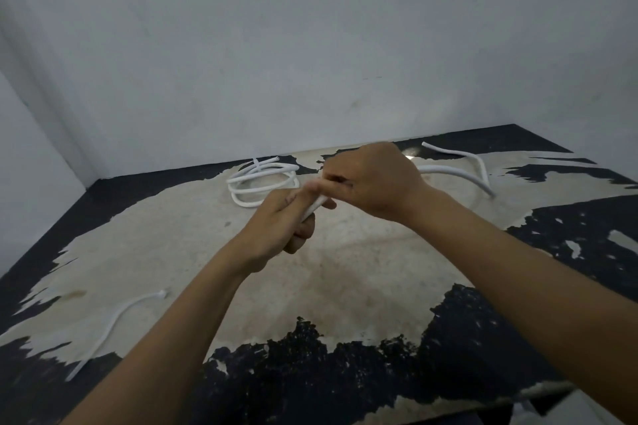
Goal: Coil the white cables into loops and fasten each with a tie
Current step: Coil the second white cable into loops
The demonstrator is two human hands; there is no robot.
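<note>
I see my left hand (276, 224) wrapped around a white cable (316, 205) above the table (345, 269), my right hand (371, 179) pinching its upper end. A tied coil (262, 183) lies behind; loose cables lie far right (459, 171) and near left (114, 324).

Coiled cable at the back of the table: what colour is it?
White, tie included. The coiled cable shows best in the head view.

Head view, angled down, close over table (345, 269)
</note>
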